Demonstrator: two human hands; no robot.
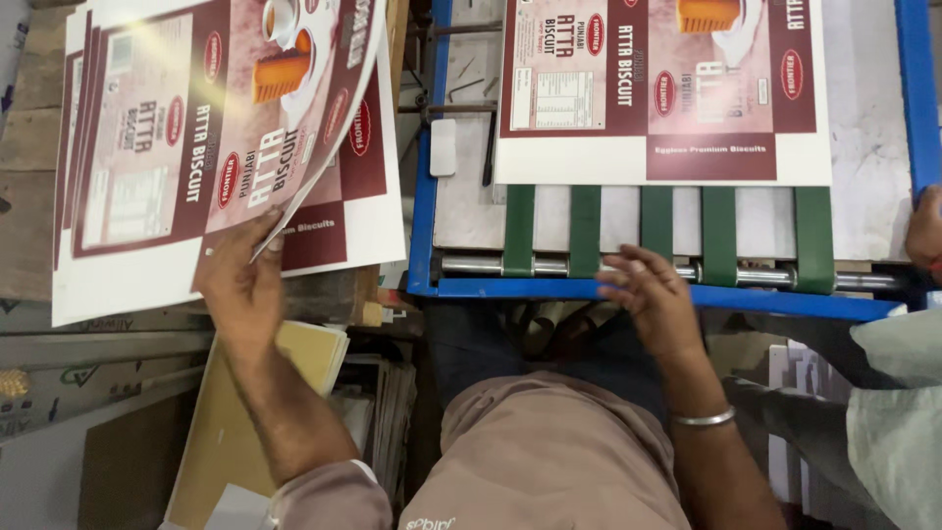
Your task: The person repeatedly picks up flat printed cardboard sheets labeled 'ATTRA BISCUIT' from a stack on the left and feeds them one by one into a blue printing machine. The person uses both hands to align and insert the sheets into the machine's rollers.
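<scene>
My left hand (240,280) pinches the near edge of the top printed carton sheet (245,118), maroon and white, and lifts it off a stack of like sheets (118,285) at the left. My right hand (653,294) hovers with fingers spread and nothing in it, just in front of the blue frame of the feed table (589,290). Another printed sheet (662,88) lies flat on the machine's green belts (719,236) beyond that hand.
A metal roller (471,264) runs along the table's near edge. Brown and yellow boards (226,432) are piled at lower left. Another person's hand (924,231) and pale sleeve (898,412) are at the right edge.
</scene>
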